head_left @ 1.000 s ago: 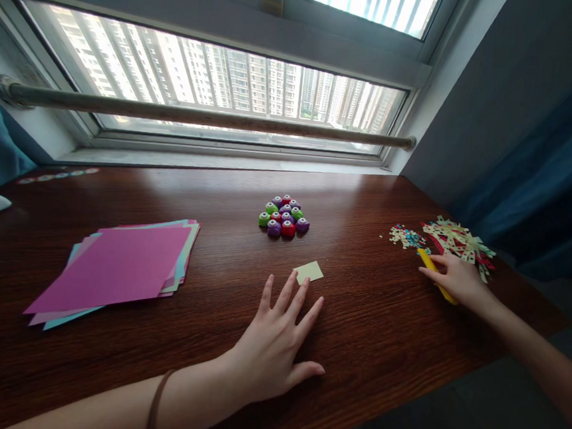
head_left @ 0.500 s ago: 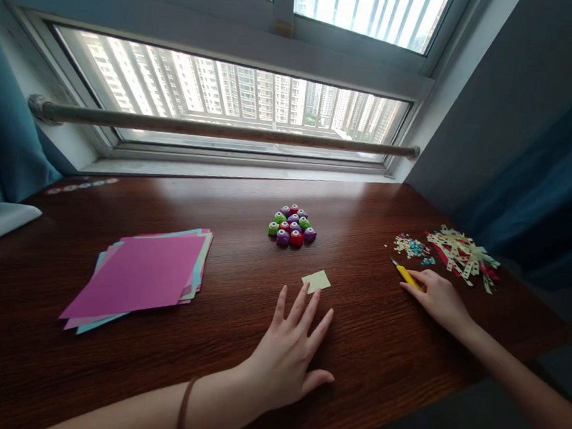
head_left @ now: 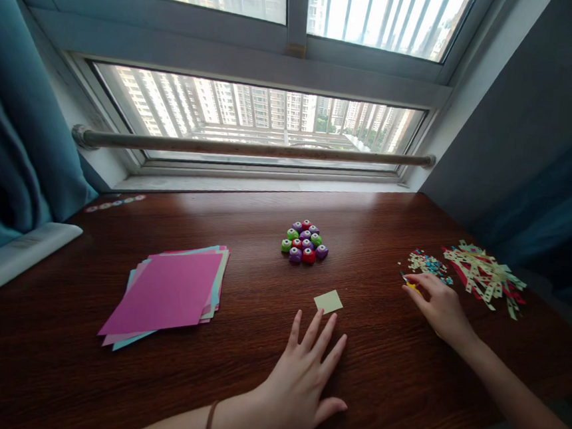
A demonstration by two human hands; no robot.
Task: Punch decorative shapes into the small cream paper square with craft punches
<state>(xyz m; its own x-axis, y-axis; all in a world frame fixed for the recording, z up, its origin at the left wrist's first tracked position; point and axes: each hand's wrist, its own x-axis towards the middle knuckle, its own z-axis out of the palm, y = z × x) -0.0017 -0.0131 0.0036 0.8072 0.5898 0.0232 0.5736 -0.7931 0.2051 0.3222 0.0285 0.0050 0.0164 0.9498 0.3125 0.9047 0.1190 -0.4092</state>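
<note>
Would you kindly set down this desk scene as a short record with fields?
Left hand: fingers spread, at the near edge of the pale card
Right hand: holds the yellow knife
Centre: purple, green and red pieces, clustered
Left side: coloured paper stack, pink on top
Right side: tiny paper bits beside cut strips

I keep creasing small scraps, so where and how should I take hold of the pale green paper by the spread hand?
Probably pinch the pale green paper at its right corner, coming low from the right with a fingernail underneath. It lies flat, that corner is uncovered, and the left hand's fingertips are at the near edge.
</note>
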